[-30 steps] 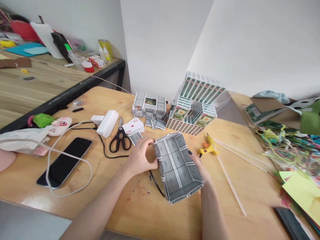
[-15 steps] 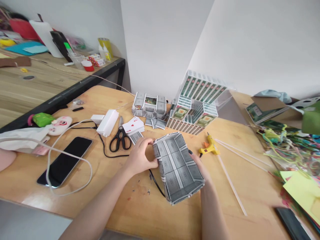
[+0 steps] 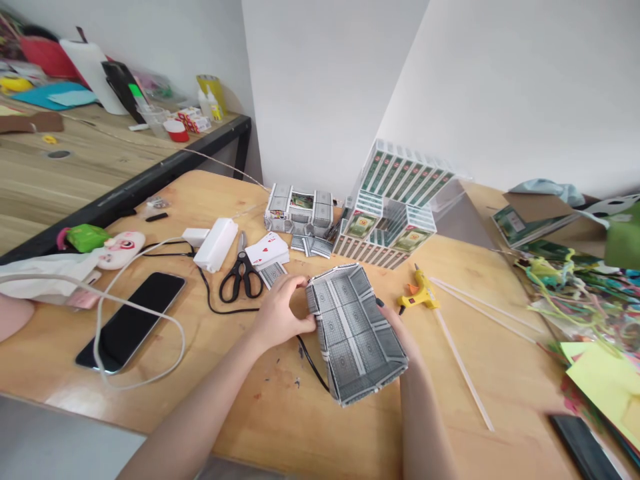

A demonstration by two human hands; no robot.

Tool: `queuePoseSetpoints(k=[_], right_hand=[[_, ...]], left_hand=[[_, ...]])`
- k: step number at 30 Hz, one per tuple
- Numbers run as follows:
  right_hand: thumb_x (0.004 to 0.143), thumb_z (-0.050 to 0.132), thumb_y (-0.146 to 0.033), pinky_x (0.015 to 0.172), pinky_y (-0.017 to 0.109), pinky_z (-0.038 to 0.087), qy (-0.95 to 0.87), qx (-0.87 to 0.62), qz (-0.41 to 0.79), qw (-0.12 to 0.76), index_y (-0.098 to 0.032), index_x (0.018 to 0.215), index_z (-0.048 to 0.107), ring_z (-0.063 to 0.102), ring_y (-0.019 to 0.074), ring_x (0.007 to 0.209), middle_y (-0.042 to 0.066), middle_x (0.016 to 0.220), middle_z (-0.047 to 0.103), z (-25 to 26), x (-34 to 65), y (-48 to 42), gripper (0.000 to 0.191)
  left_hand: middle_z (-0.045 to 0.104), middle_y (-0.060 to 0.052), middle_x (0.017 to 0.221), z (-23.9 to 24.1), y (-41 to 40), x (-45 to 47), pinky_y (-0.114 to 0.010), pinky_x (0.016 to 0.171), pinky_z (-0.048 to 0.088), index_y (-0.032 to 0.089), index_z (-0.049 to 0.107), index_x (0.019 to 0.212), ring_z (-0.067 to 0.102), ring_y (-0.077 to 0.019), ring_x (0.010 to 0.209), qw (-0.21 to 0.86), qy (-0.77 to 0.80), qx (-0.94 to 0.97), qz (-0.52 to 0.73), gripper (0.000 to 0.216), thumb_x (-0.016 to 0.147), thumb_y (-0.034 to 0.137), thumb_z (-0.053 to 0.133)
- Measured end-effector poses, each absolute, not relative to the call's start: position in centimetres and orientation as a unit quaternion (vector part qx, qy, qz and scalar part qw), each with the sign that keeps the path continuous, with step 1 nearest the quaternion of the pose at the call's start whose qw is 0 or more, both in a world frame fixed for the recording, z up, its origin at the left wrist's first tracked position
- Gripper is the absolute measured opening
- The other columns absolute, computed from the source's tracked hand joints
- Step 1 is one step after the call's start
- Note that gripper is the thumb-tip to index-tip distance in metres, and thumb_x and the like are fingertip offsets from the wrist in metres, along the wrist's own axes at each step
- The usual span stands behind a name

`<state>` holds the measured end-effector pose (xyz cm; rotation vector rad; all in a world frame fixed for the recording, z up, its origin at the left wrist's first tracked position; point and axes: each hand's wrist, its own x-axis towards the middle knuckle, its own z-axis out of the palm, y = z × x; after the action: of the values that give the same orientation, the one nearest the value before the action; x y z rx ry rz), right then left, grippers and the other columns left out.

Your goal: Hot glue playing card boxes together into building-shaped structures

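A grey box-shaped piece made of folded playing cards [image 3: 356,332] is held just above the wooden table [image 3: 240,193], tilted toward me. My left hand [image 3: 280,315] grips its left edge with fingers curled round it. My right hand [image 3: 397,330] holds its right side from behind, mostly hidden by the piece. Loose playing cards [image 3: 267,252] lie just beyond my left hand.
Black scissors [image 3: 241,277], a white adapter [image 3: 216,244] with cables and a dark phone [image 3: 131,321] lie to the left. A yellow glue gun [image 3: 419,293] and glue sticks [image 3: 463,370] lie to the right. Card-built structures [image 3: 395,207] stand behind. Coloured paper scraps [image 3: 585,300] crowd the right edge.
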<state>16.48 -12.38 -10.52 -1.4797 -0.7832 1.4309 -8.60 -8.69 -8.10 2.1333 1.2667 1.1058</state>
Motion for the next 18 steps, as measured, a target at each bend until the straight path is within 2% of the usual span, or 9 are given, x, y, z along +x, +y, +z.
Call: queuePoseSetpoints(k=[9,18], right_hand=[[0.069,0.067,-0.050,0.073,0.036,0.047,-0.266,-0.573,0.625,0.458,-0.025,0.085,0.070,0.062,0.0266,0.087,0.002,0.086,0.071,-10.60,16.63,-12.43,0.030],[0.067,0.069,-0.050,0.074,0.036,0.047,-0.248,-0.574,0.624,0.469,-0.025,0.086,0.071,0.063,0.0280,0.089,0.002,0.086,0.072,-10.43,16.46,-12.50,0.031]], left_hand=[[0.059,-0.006,0.101,-8.23,-8.72,-8.49,-0.038,0.085,0.046,0.020,0.049,0.099,0.056,-0.0234,0.097,0.214,0.450,0.766,0.406,0.041,0.061,0.012,0.064],[0.057,-0.006,0.102,-8.08,-8.53,-8.86,-0.036,0.088,0.045,0.019,0.048,0.103,0.054,-0.0224,0.099,0.236,0.449,0.777,0.373,0.043,0.064,0.014,0.063]])
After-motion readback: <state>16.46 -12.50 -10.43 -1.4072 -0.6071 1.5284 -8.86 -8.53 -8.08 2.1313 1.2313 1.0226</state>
